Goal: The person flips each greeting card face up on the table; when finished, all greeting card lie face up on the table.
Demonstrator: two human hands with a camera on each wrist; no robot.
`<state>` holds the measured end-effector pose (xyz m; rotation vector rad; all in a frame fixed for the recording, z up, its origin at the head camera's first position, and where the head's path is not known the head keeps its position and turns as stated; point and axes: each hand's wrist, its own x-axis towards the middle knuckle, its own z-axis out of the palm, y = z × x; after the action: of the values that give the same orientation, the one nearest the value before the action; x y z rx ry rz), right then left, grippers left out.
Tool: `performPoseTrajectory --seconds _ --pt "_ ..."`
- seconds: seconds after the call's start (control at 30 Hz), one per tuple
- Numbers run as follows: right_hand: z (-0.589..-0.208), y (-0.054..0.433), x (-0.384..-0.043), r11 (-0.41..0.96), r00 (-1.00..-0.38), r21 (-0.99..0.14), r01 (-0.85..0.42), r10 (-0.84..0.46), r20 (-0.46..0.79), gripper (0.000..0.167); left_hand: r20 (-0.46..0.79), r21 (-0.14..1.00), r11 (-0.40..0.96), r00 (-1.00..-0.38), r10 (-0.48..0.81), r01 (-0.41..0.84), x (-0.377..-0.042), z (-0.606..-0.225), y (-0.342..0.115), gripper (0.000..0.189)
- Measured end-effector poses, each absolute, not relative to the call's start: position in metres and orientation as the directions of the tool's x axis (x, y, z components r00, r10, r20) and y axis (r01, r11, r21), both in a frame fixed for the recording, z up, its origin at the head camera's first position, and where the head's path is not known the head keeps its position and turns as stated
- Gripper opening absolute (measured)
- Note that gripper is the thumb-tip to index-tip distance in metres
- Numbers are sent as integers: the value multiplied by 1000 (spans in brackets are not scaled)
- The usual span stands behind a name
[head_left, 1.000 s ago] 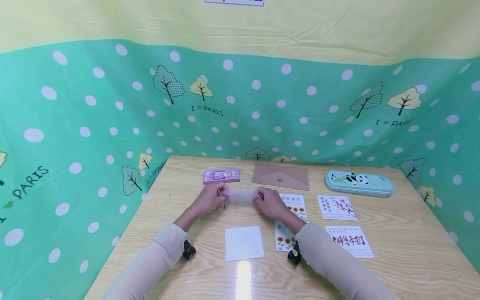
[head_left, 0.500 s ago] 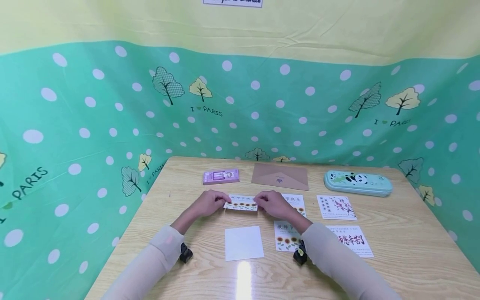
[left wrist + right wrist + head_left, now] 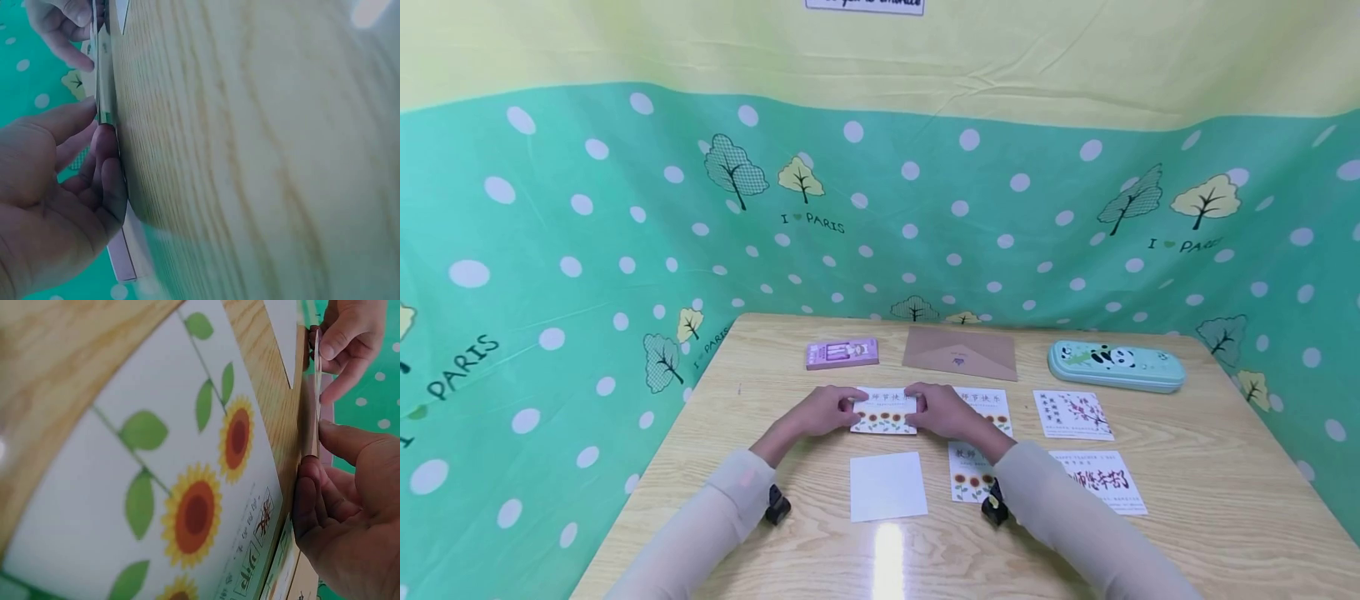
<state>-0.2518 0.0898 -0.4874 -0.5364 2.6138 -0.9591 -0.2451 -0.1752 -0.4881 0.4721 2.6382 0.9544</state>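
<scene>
Both hands hold a sunflower card by its opposite side edges, with the printed face toward me. My left hand pinches the left edge; my right hand pinches the right one. Seen edge-on in the left wrist view, the card sits between thumb and curled fingers of the left hand. A similar grip by the right hand appears in the right wrist view. A blank white card lies nearer to me. Two more sunflower cards, one behind the other, lie partly under my right forearm.
Along the back stand a purple box, a brown envelope and a panda pencil case. A blossom card and a red-lettered card lie on the right. A polka-dot curtain borders the table.
The held card was blurred and showed no print a second ago. It has tipped so its sunflower face shows more fully, and the fingers now sit along its sides.
</scene>
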Motion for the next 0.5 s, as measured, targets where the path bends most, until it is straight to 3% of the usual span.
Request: performPoseTrajectory --seconds 0.5 --pt "-483 80 -249 792 -880 -538 -288 -441 -178 55 -151 595 773 -914 377 221 -241 -488 -167 46"
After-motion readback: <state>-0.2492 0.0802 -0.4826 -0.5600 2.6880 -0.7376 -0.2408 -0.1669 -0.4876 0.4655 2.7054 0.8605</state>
